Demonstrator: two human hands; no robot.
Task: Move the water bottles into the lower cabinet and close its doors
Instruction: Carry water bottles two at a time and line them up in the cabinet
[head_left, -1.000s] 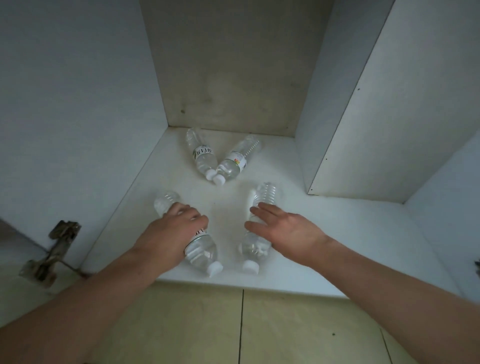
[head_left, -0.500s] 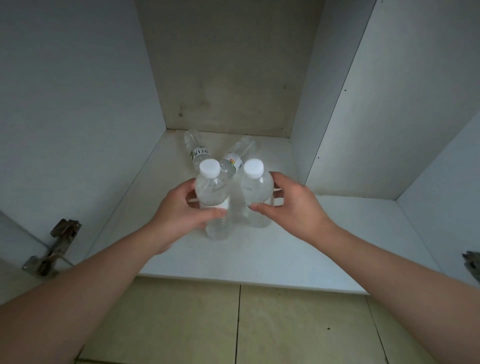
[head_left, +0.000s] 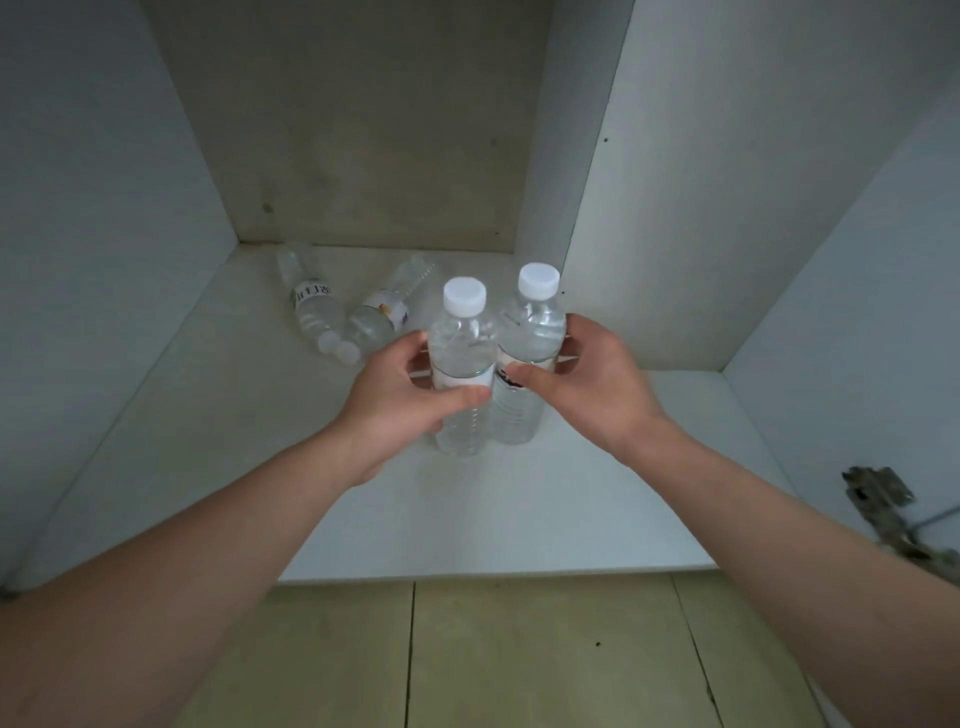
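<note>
Two clear water bottles with white caps stand upright side by side on the white floor of the lower cabinet. My left hand grips the left bottle around its label. My right hand grips the right bottle, thumb across its label. Behind them, toward the back left, two more bottles lie on their sides: one with caps toward me, the other angled beside it, their caps nearly touching.
The cabinet has a grey left wall, a stained back panel and a divider panel on the right. A metal door hinge sits at the right edge. Tiled floor lies in front.
A second ago both bottles lay on their sides under my hands. They were stood upright and have now shifted a little to the right, still held.
</note>
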